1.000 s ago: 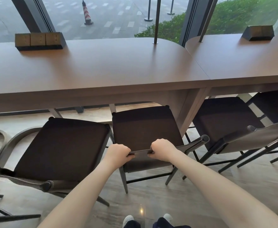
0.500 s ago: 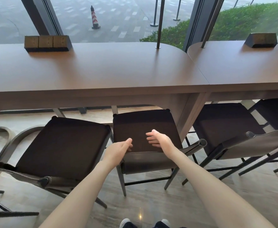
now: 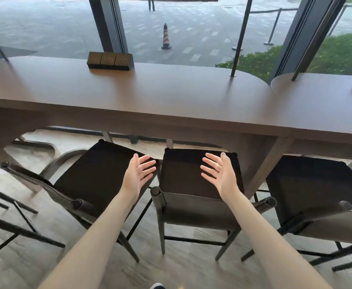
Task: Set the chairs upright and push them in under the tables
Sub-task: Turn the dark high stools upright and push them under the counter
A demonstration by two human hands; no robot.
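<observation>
Both hands are free and hold nothing: the left hand (image 3: 138, 174) and the right hand (image 3: 219, 174) are raised with fingers straight and spread, palms turned inward, above the seats. The middle chair (image 3: 193, 184) stands upright on its legs, its seat front reaching just under the edge of the table (image 3: 150, 101), its backrest nearest the person. The left chair (image 3: 95, 178) is also upright but sits angled to the table edge, with only its far corner near the edge. The right chair (image 3: 316, 188) is upright with its seat front at the table edge. The step in hand appears to be a transfer to the next chair, probably the left one. To do it well: grip the backrest top rail with both hands, set apart; square the chair to the table edge first; then push straight in, keeping clear of the middle chair's frame and the table support (image 3: 262, 165).
</observation>
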